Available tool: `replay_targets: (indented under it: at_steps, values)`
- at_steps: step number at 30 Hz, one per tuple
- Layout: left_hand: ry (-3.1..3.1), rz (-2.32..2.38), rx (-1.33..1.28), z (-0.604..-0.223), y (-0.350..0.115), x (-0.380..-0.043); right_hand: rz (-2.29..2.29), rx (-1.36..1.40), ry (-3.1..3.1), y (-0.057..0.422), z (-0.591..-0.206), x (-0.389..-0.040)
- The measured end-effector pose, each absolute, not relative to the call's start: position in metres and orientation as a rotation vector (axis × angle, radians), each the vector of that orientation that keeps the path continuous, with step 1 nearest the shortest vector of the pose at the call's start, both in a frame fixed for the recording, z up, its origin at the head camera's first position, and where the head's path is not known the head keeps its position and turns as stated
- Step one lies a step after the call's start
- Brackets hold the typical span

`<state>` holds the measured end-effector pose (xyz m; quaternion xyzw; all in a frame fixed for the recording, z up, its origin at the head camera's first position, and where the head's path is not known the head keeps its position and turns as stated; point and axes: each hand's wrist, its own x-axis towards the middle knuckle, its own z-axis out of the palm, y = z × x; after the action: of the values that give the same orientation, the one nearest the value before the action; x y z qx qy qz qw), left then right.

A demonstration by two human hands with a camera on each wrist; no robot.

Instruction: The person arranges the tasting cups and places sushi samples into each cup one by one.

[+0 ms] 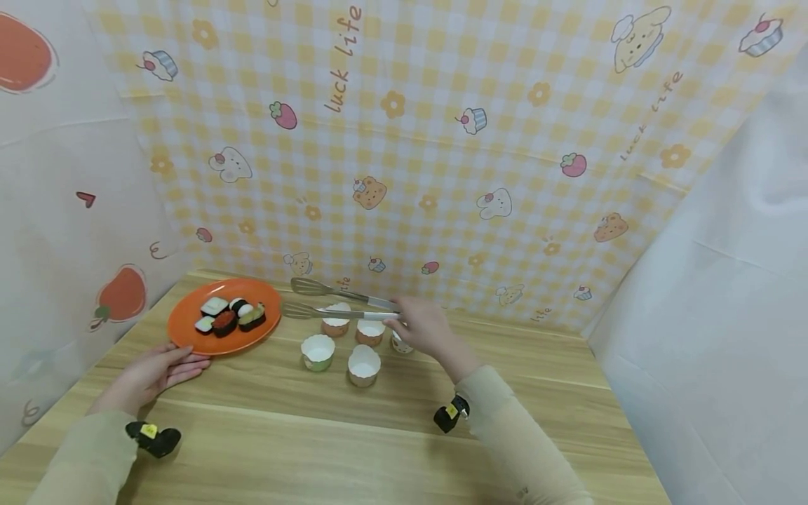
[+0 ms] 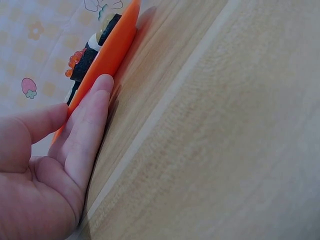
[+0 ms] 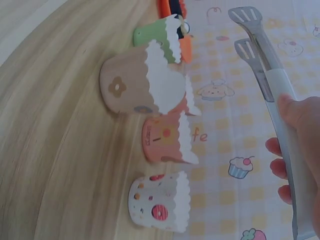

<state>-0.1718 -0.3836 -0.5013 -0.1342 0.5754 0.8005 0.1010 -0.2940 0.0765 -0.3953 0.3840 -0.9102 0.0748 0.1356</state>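
My left hand (image 1: 151,372) holds the near-left rim of an orange oval plate (image 1: 182,312), thumb at the rim and fingers extended beneath it. Several pieces of toy-like sushi sit on the plate, one topped with red roe (image 1: 224,322). In the left wrist view the plate (image 2: 116,52) is seen edge-on, its underside over the fingers. My right hand (image 1: 429,330) grips a pair of metal tongs (image 3: 278,82) by the pale handles. The slotted ends are spread apart, with nothing between them, pointing toward the plate above the paper cups.
Several scalloped paper baking cups stand below the tongs: a green cup (image 1: 318,353), a beige cup (image 1: 363,366), pinkish ones like this cup (image 3: 162,137), and a white patterned cup (image 3: 160,202). A yellow checked cloth (image 1: 404,154) hangs behind the wooden table (image 1: 303,442).
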Motion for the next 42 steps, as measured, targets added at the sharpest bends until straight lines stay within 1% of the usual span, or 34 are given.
replay_targets:
  at_steps: [17, 31, 42]
  values:
    - [1.725, 2.364, -0.392, -0.503, -0.383, -0.172, 0.242, 1.071, -2.753, 0.052, -0.402, -0.296]
    - [1.722, 2.366, -0.403, -0.504, -0.381, -0.174, 0.276, 1.027, -2.816, 0.024, -0.411, -0.287]
    - [1.723, 2.372, -0.381, -0.503, -0.382, -0.171, 0.212, 0.993, -2.796, 0.006, -0.42, -0.281]
